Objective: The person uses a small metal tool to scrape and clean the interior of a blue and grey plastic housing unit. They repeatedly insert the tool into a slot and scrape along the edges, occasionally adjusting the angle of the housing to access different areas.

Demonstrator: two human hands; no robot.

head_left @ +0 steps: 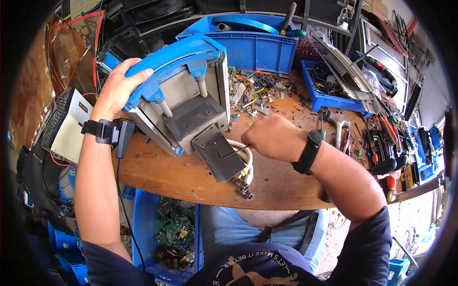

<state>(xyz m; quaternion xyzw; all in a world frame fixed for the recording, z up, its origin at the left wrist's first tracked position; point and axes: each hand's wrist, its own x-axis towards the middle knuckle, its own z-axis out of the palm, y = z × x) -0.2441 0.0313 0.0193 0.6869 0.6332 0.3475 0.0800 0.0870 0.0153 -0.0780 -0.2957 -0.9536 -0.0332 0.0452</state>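
Observation:
A metal-framed device with a blue curved end stands tilted on the workbench, left of the middle. My left hand grips its blue end from the upper left, thumb over the edge. On the device's near side is a dark grey box, with a black plate below it. My right hand is closed round an L-shaped hex key, whose short bent end lies at the black plate. Cream cables come out behind the plate and end in a brown terminal block.
Behind the device stands a blue crate. Small scrap parts cover the bench's far side. A blue tray, a wrench and several hand tools lie to the right. Under the bench edge, a blue basket holds circuit boards.

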